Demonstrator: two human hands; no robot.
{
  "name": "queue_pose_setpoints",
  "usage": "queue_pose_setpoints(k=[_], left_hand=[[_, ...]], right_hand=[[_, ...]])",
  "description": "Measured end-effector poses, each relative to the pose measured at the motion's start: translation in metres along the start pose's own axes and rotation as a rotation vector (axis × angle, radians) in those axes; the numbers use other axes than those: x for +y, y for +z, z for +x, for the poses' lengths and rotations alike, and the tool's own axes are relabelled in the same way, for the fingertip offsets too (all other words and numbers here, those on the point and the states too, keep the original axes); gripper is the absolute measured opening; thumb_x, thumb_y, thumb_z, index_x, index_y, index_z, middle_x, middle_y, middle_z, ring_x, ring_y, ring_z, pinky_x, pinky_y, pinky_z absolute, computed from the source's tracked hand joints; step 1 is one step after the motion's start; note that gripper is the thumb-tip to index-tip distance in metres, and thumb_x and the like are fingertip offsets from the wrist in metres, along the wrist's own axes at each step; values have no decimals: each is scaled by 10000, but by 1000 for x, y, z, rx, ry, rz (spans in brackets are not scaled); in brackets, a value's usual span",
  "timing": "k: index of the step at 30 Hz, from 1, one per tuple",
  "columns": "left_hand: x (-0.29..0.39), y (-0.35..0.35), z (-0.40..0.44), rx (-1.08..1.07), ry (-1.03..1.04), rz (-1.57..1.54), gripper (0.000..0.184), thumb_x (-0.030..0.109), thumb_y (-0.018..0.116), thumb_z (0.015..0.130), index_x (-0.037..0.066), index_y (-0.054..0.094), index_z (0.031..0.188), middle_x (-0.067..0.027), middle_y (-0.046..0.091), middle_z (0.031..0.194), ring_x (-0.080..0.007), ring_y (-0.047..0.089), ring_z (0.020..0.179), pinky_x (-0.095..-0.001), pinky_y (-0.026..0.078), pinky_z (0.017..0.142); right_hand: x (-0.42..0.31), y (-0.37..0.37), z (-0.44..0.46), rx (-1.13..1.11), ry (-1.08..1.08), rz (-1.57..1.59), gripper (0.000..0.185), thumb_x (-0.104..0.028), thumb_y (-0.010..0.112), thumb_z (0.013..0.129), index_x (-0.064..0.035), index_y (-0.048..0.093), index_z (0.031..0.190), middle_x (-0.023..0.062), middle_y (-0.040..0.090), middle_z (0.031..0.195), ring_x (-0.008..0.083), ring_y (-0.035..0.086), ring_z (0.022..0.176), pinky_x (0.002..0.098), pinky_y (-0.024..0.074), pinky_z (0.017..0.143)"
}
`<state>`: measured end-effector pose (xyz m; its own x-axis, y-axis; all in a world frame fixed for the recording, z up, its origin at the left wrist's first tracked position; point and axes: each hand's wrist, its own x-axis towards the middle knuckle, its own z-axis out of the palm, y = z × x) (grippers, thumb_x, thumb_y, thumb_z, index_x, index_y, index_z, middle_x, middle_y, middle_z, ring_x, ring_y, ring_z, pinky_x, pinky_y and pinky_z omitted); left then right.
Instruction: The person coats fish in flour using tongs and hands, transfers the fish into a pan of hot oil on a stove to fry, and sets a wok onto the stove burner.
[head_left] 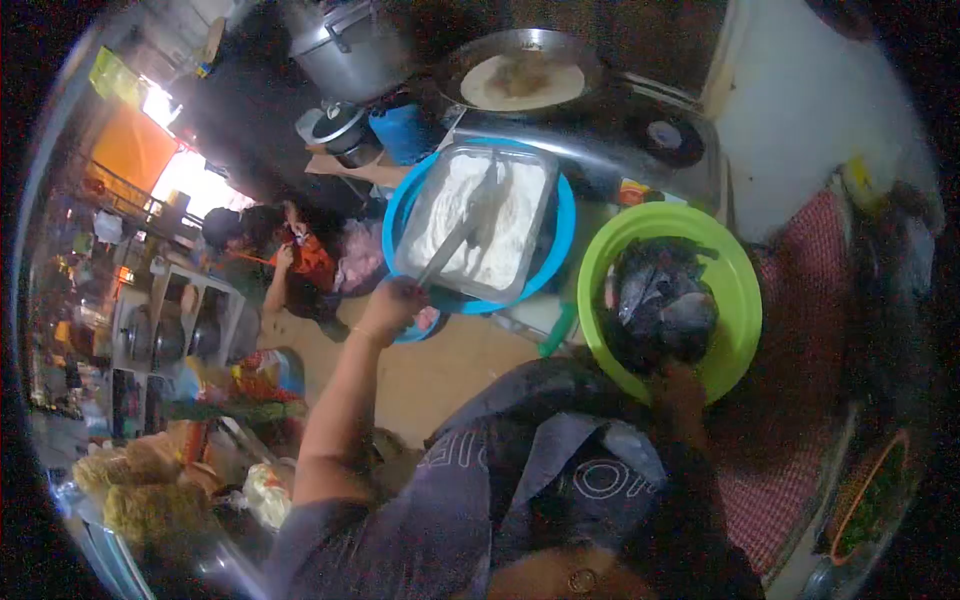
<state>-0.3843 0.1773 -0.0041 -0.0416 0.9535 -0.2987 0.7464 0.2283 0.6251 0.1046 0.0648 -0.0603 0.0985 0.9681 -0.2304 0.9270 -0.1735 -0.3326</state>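
Observation:
My left hand (392, 310) is closed around the handle of metal tongs (455, 243). Their far end rests in white flour-like powder (505, 235) inside a clear rectangular tub (547, 200). That tub sits in a round blue basin (567, 225). On the other side, my right hand (678, 388) reaches over the near rim of a lime-green basin (742, 300). It is at the edge of a crumpled black plastic bag (650, 290) in that basin; its fingers are in shadow and hidden.
A wide pan (525, 85) with pale, foamy contents sits on the stove (600, 130). Behind stands a large metal pot (350, 55). A green handle (558, 330) lies between the basins. At left, another person (310, 260) is beside pink, meat-like pieces (360, 255).

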Motion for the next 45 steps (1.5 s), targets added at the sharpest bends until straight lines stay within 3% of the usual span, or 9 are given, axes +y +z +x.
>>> queue_pose_setpoints(k=[7, 10, 16, 23, 26, 33, 36, 37, 45], left_hand=[[-18, -12, -13, 337, 215, 189, 268, 222, 716, 814, 23, 655, 982, -45, 622, 760, -167, 584, 563, -302, 459, 534], [65, -31, -58, 71, -283, -139, 277, 260, 700, 845, 30, 657, 993, -50, 625, 773, -153, 578, 558, -290, 441, 505], [46, 0, -42, -286, -300, -328, 295, 396, 600, 916, 106, 621, 965, -4, 592, 660, -115, 509, 450, -269, 361, 359], [44, 40, 8, -260, -345, -633, 273, 344, 489, 989, 123, 543, 841, -13, 564, 594, -113, 496, 410, -280, 324, 302], [32, 47, 11, -290, -232, -607, 246, 350, 494, 990, 125, 562, 916, -9, 562, 589, -119, 493, 401, -292, 303, 283], [51, 20, -51, 77, -273, -482, 371, 241, 651, 902, 23, 592, 1196, -76, 646, 764, -195, 617, 592, -310, 476, 515], [5, 21, -55, 302, 63, 208, 433, 268, 685, 866, 6, 581, 1194, -160, 694, 884, -280, 684, 769, -364, 526, 670], [21, 15, -59, 259, -71, 312, 458, 300, 710, 831, -1, 582, 1152, -210, 690, 950, -317, 682, 917, -389, 519, 785], [9, 2, -39, 78, -254, -83, 222, 254, 660, 867, 85, 634, 1008, -58, 611, 711, -167, 543, 544, -329, 419, 450]], right_hand=[[32, 36, 12, 60, -6, -11, 351, -352, 581, 870, -68, 619, 1072, 187, 628, 1044, 393, 599, 1003, 501, 474, 854], [26, 25, 10, 9, 13, 61, 350, -357, 594, 863, -69, 618, 1060, 176, 631, 1038, 386, 602, 993, 492, 475, 850], [25, 21, 14, 28, -71, 29, 295, -331, 595, 869, -78, 640, 1013, 171, 642, 1022, 385, 609, 953, 484, 487, 815], [43, 49, 18, 285, -151, -79, 309, -362, 610, 854, -109, 671, 1019, 167, 666, 947, 401, 627, 875, 502, 498, 784], [11, 16, 8, 99, -6, -55, 291, -365, 619, 848, -131, 681, 1010, 165, 668, 940, 401, 627, 858, 503, 498, 776], [42, 50, 9, 221, -85, -27, 294, -378, 623, 848, -132, 682, 996, 158, 656, 952, 386, 610, 905, 498, 492, 781], [34, 42, 9, 223, -99, -51, 314, -387, 622, 851, -115, 675, 997, 155, 651, 961, 380, 606, 926, 494, 490, 789], [36, 44, 9, 239, -126, -32, 318, -388, 620, 853, -109, 673, 997, 156, 650, 962, 380, 605, 925, 494, 489, 789], [19, 20, 14, 143, -137, 33, 299, -346, 616, 859, -91, 668, 1006, 173, 662, 967, 398, 618, 928, 494, 497, 798]])
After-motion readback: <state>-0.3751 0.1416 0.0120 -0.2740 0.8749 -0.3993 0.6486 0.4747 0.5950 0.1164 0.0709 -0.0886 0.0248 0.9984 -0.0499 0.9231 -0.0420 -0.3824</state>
